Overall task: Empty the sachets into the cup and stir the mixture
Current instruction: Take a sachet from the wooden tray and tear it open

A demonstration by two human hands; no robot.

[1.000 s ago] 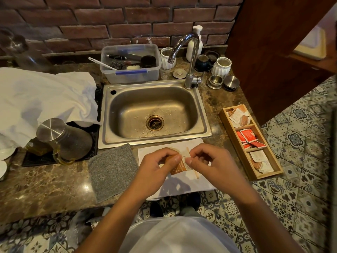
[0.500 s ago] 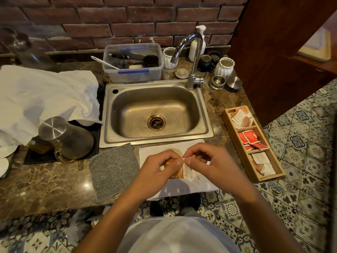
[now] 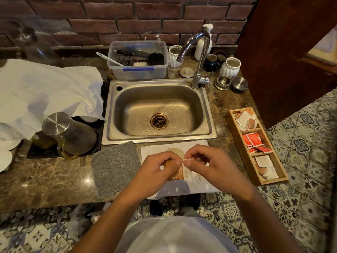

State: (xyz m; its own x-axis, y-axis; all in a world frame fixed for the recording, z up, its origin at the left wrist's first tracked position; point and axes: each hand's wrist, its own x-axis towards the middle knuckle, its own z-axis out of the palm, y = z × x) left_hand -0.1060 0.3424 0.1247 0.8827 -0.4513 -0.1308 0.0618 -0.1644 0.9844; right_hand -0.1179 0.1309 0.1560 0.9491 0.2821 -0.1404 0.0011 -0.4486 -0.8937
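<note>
Pinching sachet (image 3: 179, 173) top edge w/ both hands' fingers (image 3: 187, 163), above cup (image 3: 175, 152).

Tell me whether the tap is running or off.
Off. No water falls from the faucet spout, and the sink basin holds only scattered droplets around the drain.

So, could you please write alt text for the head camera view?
Both hands, left hand and right hand, pinch an orange-and-white sachet above a cup on a white cloth, in front of a steel sink.
</note>
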